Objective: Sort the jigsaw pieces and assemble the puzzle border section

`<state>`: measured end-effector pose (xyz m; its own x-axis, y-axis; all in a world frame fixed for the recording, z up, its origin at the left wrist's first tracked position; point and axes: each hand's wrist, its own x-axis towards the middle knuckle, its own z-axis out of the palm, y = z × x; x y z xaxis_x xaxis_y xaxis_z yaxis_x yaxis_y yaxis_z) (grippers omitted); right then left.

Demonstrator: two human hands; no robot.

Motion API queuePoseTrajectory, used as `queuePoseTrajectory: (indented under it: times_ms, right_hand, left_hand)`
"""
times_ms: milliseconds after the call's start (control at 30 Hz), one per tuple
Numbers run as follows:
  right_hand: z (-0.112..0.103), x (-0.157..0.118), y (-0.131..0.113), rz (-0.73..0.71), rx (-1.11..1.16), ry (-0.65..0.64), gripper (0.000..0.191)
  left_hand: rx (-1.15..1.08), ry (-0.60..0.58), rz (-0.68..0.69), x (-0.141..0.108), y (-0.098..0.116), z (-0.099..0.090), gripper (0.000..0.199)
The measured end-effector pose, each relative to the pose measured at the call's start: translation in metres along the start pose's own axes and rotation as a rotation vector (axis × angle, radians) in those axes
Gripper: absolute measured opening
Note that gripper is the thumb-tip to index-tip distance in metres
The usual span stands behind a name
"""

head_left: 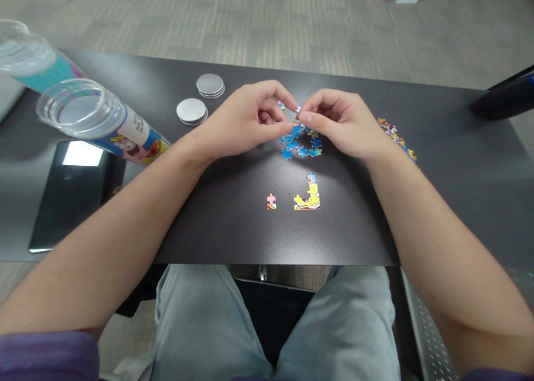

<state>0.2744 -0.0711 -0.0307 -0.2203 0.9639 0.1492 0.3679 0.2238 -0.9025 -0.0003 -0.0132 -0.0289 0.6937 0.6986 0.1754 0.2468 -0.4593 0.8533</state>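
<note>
Both hands meet over a loose pile of mostly blue puzzle pieces (302, 152) on the dark table. My left hand (261, 111) is curled, its thumb and fingertips close to a small puzzle piece. Facing it, my right hand (334, 119) has thumb and forefinger pinched together at the piece's right side; what lies between them is too small to make out. Nearer the table's front edge is a joined yellow corner section (311, 198). A single pink piece (271, 201) lies apart to its left.
Two clear jars with cartoon labels, one nearer (125, 128) and one behind (45, 64), stand at left by a black tablet (70, 203). Silver lids (191, 110) lie beside my left forearm. More pieces (398, 138) lie beyond my right forearm. A dark object (503, 98) is far right.
</note>
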Motion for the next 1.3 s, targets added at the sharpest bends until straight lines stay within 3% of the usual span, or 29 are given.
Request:
queuePoseTrajectory:
  times_ms: [267, 500, 933, 1300]
  right_hand:
    - [0.000, -0.001, -0.003, -0.025, -0.035, -0.017, 0.072]
    - [0.001, -0.001, -0.001, 0.022, -0.019, -0.037, 0.077]
    - [0.004, -0.003, -0.004, 0.020, 0.038, -0.065, 0.082]
    - [-0.001, -0.002, -0.007, -0.001, -0.011, -0.054, 0.085]
  left_hand:
    - [-0.030, 0.014, 0.021, 0.000, 0.000, 0.004, 0.034]
    - [-0.075, 0.002, 0.108, -0.002, 0.000, 0.010, 0.031]
    - [0.044, 0.029, 0.113, -0.004, 0.005, 0.009, 0.036]
    - [0.103, 0.048, 0.129, -0.004, 0.007, 0.005, 0.028]
